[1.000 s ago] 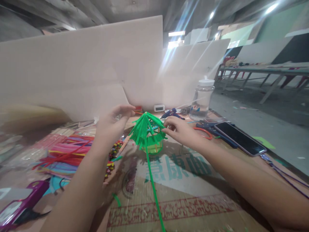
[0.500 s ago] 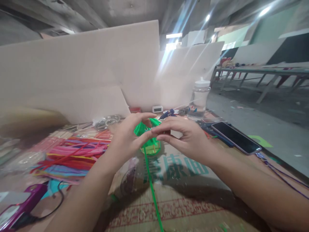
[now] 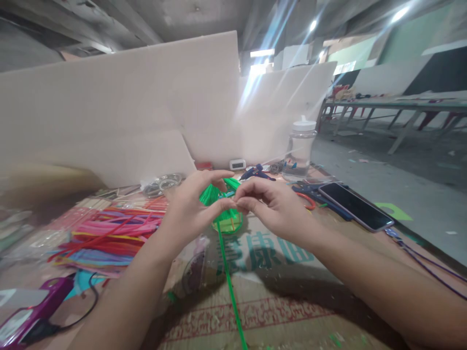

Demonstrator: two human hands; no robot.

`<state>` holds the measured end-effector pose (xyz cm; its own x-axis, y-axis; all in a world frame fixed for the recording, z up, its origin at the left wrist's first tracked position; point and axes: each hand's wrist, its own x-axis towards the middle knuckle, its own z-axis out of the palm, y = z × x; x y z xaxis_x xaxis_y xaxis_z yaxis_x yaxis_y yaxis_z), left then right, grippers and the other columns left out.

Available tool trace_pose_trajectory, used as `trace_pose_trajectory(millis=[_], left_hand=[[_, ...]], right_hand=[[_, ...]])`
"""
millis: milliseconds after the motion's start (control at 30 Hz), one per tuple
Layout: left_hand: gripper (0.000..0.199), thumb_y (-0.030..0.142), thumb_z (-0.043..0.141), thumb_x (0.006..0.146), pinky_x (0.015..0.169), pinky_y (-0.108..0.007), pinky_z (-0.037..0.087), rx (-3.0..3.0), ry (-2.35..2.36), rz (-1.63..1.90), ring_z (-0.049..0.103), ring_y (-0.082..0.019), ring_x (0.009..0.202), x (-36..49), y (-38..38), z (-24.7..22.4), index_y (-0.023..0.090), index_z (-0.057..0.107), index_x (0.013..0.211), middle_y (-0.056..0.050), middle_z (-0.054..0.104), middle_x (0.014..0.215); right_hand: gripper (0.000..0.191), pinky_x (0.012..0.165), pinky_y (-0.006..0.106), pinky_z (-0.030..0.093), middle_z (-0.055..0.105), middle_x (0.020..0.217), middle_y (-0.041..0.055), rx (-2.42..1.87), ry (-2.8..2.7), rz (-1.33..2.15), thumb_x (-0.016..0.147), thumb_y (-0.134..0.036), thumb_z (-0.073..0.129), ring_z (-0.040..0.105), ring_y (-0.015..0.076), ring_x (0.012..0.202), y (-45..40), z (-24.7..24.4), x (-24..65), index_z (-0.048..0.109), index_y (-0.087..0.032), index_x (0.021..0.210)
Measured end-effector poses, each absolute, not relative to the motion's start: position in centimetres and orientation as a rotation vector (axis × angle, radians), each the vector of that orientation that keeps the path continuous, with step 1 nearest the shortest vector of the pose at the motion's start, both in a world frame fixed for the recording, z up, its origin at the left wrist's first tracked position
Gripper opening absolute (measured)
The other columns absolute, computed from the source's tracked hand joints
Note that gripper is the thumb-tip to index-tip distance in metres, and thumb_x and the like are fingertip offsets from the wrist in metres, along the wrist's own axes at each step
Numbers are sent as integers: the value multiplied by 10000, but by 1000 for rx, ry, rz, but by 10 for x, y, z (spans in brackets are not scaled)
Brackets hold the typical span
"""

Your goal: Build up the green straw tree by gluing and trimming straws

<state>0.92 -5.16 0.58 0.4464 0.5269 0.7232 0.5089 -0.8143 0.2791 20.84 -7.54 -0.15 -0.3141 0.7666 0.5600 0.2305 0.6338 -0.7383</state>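
Green strands lie bundled behind and between my hands, above a round yellow-green piece. One long green strand runs from there down to the near edge. My left hand is beside the bundle with its thumb stretched toward the right fingertips and its other fingers apart above; the bundle shows through the gap. My right hand is closed in a pinch at the left thumb's tip. Whatever lies between its fingertips is too small or hidden to make out.
Colourful fuzzy strips lie at left, above a purple power strip. A phone, a glue gun, a small white clock and a water bottle are at the right and back. White boards stand behind.
My right thumb and fingers have closed together into a tighter pinch, and the gap between them has shrunk. My left hand has hardly moved. An orange ring now shows beside my right hand.
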Motion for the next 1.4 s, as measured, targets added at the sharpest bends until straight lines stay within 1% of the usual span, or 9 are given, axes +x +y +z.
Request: trace_pose_trajectory(millis=[167,467,567,667,867,1033,1133,1233,1400], left_hand=[[289,380,676,905,890,-305,482,2642,1021,1300,659,-193,977,6,-54,14,278,667,1175,-3,726,1028],[253,408,560,936,885,-313,482,2301,1581,1507,678,-218,960,-25,-27,21,233,742,918,1,765,959],[259,421,583,911,791,-300,488,2295,1660,1423,688,-220,873,-27,-20,16,243,767,952,4,775,902],[232,416,636,872,681,-276,475,2264,1689,1361,678,-208,751,-24,-17,12,253,783,947,13,770,800],[223,415,629,864,733,-275,482,2240,1579,1314,664,-212,818,-17,-13,9,213,724,869,-17,758,858],[177,339,499,917,779,-313,457,2371,1448,1268,630,-213,864,-19,-2,3,189,591,895,-42,684,891],[142,312,474,934,787,-307,446,2425,1358,1321,608,-199,863,-22,3,0,196,549,903,-32,649,890],[182,321,437,962,778,-296,443,2427,1335,1326,598,-190,855,-22,1,1,197,557,906,-24,641,875],[209,347,478,940,805,-295,470,2301,1456,1346,629,-195,890,-19,-9,8,192,615,909,-25,687,904]], right_hand=[[104,650,259,411,540,780,-19,-776,-1927,573,986,-213,441,504,119,706,-73,-5,214,498,-218,899],[485,629,293,422,496,621,-1,-955,-1637,249,976,-607,427,486,143,616,-46,24,265,451,-234,666],[412,596,289,403,537,616,4,-1127,-1686,103,967,-499,514,497,144,602,-34,24,278,532,-220,665],[98,652,296,441,660,811,25,-1169,-1764,34,889,-299,649,575,157,691,-24,16,279,659,-207,920],[192,816,336,475,661,1011,93,-840,-2060,-119,957,-217,549,617,197,920,-20,-8,245,717,-194,1046],[246,756,330,445,636,1013,105,-753,-2266,-393,992,-225,477,566,207,880,-7,-18,212,696,-192,1099],[245,761,337,432,630,994,102,-781,-2317,-533,1006,-241,454,545,206,865,1,-19,203,692,-180,1010],[215,802,356,451,629,997,112,-763,-2276,-367,991,-200,474,565,214,905,0,-18,201,670,-170,909],[94,951,383,477,667,1168,88,-570,-1981,414,960,-252,566,623,208,1116,-15,-9,205,600,-207,884]])
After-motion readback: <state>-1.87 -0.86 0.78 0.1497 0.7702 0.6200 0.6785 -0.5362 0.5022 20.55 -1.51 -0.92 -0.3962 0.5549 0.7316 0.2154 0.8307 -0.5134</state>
